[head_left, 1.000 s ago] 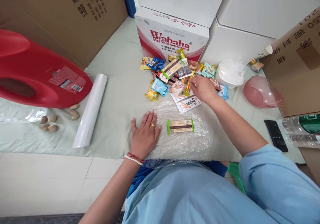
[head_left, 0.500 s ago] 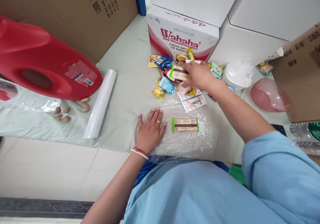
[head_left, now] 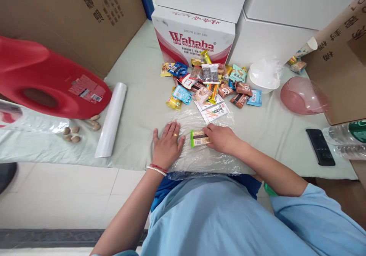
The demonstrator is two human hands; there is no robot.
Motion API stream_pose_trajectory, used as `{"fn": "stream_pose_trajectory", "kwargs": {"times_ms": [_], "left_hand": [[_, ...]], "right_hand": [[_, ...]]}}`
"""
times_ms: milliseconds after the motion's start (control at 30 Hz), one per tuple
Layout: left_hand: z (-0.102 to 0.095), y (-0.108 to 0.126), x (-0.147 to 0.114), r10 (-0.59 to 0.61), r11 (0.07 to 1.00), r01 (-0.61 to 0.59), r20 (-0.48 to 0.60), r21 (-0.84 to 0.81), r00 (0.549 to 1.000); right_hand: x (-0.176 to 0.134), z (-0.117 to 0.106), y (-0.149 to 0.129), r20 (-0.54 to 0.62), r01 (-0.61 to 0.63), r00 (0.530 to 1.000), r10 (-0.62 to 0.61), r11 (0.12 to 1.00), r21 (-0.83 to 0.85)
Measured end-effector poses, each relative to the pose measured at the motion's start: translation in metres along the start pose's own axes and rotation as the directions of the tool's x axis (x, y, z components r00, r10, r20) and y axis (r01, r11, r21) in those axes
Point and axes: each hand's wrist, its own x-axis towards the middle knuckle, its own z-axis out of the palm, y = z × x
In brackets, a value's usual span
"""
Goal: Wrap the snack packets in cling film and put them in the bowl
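Observation:
My left hand (head_left: pixel 167 143) lies flat with fingers spread, pressing the left side of a crinkled sheet of clear plastic wrap (head_left: pixel 183 160) at the table's front edge. Over the middle of the wrap, my right hand (head_left: pixel 224 138) grips the right end of a wrapped snack bar (head_left: pixel 199 137) with green ends. Whether another bar lies underneath is hidden. Just beyond the wrap is a pile of packaged snacks, among them white sachets (head_left: pixel 215 113), a light blue packet (head_left: pixel 182 94) and brown packets (head_left: pixel 241 100).
A white roll (head_left: pixel 111 120) and a large red jug (head_left: pixel 54 84) are on the left, near several brown nuts (head_left: pixel 75 138). Behind the snacks stands a Wahaha carton (head_left: pixel 194 38). A white bowl (head_left: pixel 261 82), a pink bowl (head_left: pixel 303 97) and a black phone (head_left: pixel 320 147) are at right.
My right hand has come back from the snack pile toward me, bringing a green-ended snack bar down to the wrap where a similar bar lay. The left hand stays flat on the wrap.

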Motion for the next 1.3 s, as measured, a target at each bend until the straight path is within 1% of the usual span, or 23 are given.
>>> {"fn": "stream_pose_trajectory", "kwargs": {"times_ms": [100, 233, 300, 400, 467, 500, 567, 633, 667, 700, 733, 767, 800, 833, 867, 900, 933, 967, 1033, 1100, 1167, 1233, 1300], "left_hand": [[0.002, -0.001, 0.000, -0.010, 1.000, 0.010, 0.002, 0.014, 1.000], [0.002, -0.001, 0.000, -0.008, 1.000, 0.008, 0.003, 0.024, 1.000], [0.001, -0.001, 0.000, -0.005, 1.000, 0.005, 0.001, 0.025, 1.000], [0.001, 0.000, 0.000, -0.004, 1.000, 0.004, 0.006, 0.022, 1.000], [0.000, -0.001, 0.001, -0.006, 1.000, 0.006, 0.016, 0.009, 1.000], [0.000, -0.002, 0.001, -0.013, 1.000, 0.013, 0.018, -0.005, 1.000], [-0.005, -0.006, -0.002, -0.049, 0.998, 0.048, -0.018, -0.042, 0.999], [-0.014, -0.012, -0.010, -0.063, 0.996, 0.054, -0.130, -0.077, 0.989], [-0.019, -0.016, -0.016, -0.026, 0.996, 0.008, -0.199, -0.091, 0.980], [-0.025, -0.020, -0.023, 0.051, 0.991, -0.080, -0.254, -0.103, 0.966], [-0.031, -0.025, -0.031, 0.170, 0.971, -0.210, -0.281, -0.116, 0.945], [-0.035, -0.029, -0.040, 0.305, 0.926, -0.350, -0.267, -0.140, 0.914], [-0.037, -0.033, -0.048, 0.428, 0.868, -0.467, -0.223, -0.169, 0.876], [-0.038, -0.037, -0.057, 0.524, 0.813, -0.547, -0.158, -0.199, 0.837], [-0.037, -0.040, -0.064, 0.585, 0.778, -0.588, -0.084, -0.221, 0.807], [-0.035, -0.043, -0.069, 0.611, 0.768, -0.597, -0.015, -0.231, 0.791], [-0.034, -0.045, -0.073, 0.609, 0.776, -0.584, 0.042, -0.236, 0.792], [-0.033, -0.047, -0.074, 0.589, 0.793, -0.557, 0.081, -0.246, 0.804], [-0.035, -0.051, -0.071, 0.532, 0.821, -0.474, 0.123, -0.318, 0.838], [-0.043, -0.053, -0.059, 0.449, 0.832, -0.347, 0.156, -0.434, 0.880], [-0.054, -0.055, -0.041, 0.342, 0.837, -0.194, 0.212, -0.511, 0.915], [-0.063, -0.057, -0.019, 0.244, 0.846, -0.070, 0.267, -0.529, 0.932], [-0.067, -0.057, 0.002, 0.188, 0.861, -0.021, 0.280, -0.508, 0.942]], "right_hand": [[-0.009, -0.006, 0.002, -0.014, 0.003, 1.000, -0.003, 1.000, -0.008], [-0.020, -0.010, -0.003, -0.053, 0.012, 0.999, -0.010, 0.999, 0.030], [-0.017, -0.008, -0.009, -0.057, 0.022, 0.998, -0.019, 0.999, 0.042], [-0.004, -0.001, -0.017, -0.024, 0.008, 1.000, -0.007, 0.999, 0.047], [0.000, 0.002, -0.018, -0.013, -0.005, 1.000, 0.006, 0.998, 0.066], [-0.001, 0.003, -0.016, -0.026, -0.003, 1.000, 0.005, 0.997, 0.083], [-0.013, 0.004, -0.009, -0.093, 0.025, 0.996, -0.013, 0.991, 0.132], [-0.036, 0.009, 0.003, -0.191, 0.083, 0.981, -0.045, 0.978, 0.194], [-0.051, 0.013, 0.010, -0.234, 0.126, 0.970, -0.073, 0.967, 0.223], [-0.066, 0.020, 0.016, -0.264, 0.177, 0.958, -0.109, 0.952, 0.250], [-0.081, 0.030, 0.022, -0.282, 0.228, 0.948, -0.149, 0.935, 0.270], [-0.096, 0.041, 0.026, -0.289, 0.272, 0.939, -0.188, 0.920, 0.284], [-0.108, 0.055, 0.029, -0.286, 0.301, 0.933, -0.217, 0.908, 0.291], [-0.119, 0.069, 0.031, -0.284, 0.311, 0.931, -0.228, 0.904, 0.293], [-0.126, 0.083, 0.031, -0.288, 0.304, 0.933, -0.218, 0.905, 0.297], [-0.131, 0.096, 0.031, -0.300, 0.283, 0.935, -0.191, 0.910, 0.304], [-0.134, 0.107, 0.030, -0.319, 0.261, 0.935, -0.155, 0.911, 0.321], [-0.134, 0.115, 0.029, -0.343, 0.248, 0.931, -0.123, 0.904, 0.348], [-0.130, 0.118, 0.029, -0.385, 0.259, 0.919, -0.084, 0.865, 0.431], [-0.122, 0.107, 0.035, -0.387, 0.283, 0.919, -0.070, 0.802, 0.526], [-0.112, 0.087, 0.044, -0.350, 0.263, 0.936, -0.045, 0.751, 0.606], [-0.099, 0.066, 0.055, -0.305, 0.201, 0.952, 0.010, 0.731, 0.652], [-0.083, 0.050, 0.064, -0.280, 0.143, 0.957, 0.072, 0.724, 0.675]]}}
